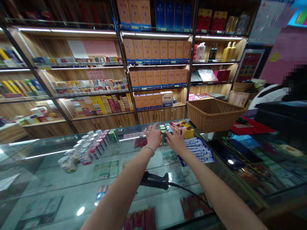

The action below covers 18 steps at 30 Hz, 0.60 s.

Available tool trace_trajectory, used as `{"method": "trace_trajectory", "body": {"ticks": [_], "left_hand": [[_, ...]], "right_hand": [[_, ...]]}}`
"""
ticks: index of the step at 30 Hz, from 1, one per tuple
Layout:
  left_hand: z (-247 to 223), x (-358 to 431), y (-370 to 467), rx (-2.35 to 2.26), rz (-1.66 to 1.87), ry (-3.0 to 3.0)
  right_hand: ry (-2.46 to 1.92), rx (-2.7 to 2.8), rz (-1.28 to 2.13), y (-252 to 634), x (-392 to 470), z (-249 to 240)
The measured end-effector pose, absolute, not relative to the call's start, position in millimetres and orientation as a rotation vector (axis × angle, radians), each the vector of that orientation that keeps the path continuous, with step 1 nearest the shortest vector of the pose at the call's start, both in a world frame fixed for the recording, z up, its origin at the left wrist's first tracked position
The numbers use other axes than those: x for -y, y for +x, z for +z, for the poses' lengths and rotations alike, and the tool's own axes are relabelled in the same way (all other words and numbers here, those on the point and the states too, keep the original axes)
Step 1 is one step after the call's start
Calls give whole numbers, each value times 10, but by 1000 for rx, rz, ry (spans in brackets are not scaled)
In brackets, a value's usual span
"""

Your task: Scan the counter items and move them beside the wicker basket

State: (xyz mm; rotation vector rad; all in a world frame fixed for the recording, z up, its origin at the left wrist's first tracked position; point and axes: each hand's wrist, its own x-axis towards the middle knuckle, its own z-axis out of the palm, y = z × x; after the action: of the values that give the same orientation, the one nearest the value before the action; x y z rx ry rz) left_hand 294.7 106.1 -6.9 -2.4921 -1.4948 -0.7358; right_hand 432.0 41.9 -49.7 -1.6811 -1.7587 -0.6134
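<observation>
My left hand and my right hand reach over the far part of the glass counter, fingers spread and slightly bent. Between them stands a small group of green and white containers, partly hidden by my fingers; whether I touch them is unclear. Beside my right hand sit red and yellow packs. Blue and white packets lie fanned just nearer than those. Under my forearms rests a black handheld scanner, its head hidden by my left arm and its cable running right.
Rows of cans stand on the counter to the left. A wicker basket is at the right end. Two dark phones lie near it. Shelves of boxes line the back wall. A person is at far right.
</observation>
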Motion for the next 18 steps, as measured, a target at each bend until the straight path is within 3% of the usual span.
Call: {"method": "trace_trajectory", "body": {"ticks": [18], "left_hand": [[-66, -1104, 3005, 1628, -685, -2454]], "right_hand": [[-1793, 1781, -578, 4301, -431, -493]]}}
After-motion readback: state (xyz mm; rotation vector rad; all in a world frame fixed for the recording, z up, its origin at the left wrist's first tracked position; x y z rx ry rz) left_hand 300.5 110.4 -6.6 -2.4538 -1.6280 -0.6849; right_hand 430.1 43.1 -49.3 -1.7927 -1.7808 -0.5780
